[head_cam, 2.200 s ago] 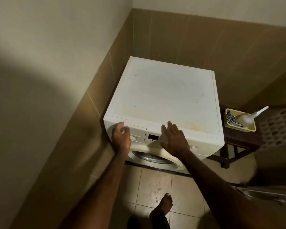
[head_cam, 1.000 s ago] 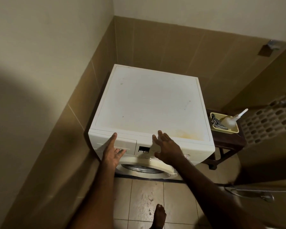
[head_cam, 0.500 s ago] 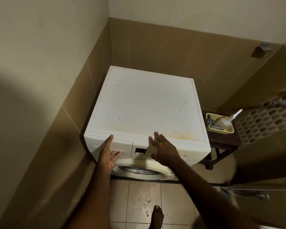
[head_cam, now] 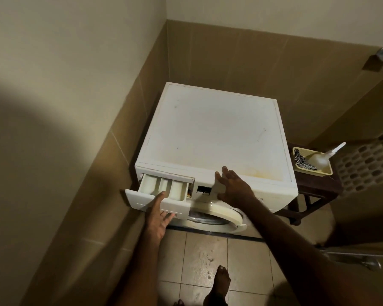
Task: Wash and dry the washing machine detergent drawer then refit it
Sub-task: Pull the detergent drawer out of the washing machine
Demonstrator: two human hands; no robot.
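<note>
Stool [head_cam: 314,186] with yellow tray [head_cam: 313,172] beside washing machine [head_cam: 212,133]

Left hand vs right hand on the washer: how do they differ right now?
The left hand grips the front panel of the pulled-out detergent drawer, thumb over its top edge and fingers under; the right hand lies flat against the washing machine front, holding nothing. The left hand is low at the machine's left; the right hand sits higher, by the dark display, fingertips reaching the top edge. Both are bare and touch the machine.

White washing machine [head_cam: 212,129] with yellowish stain, white drawer [head_cam: 164,191], pale-yellow tray [head_cam: 314,172], black-and-white checked cloth [head_cam: 302,161], brown tiles [head_cam: 230,58].
</note>
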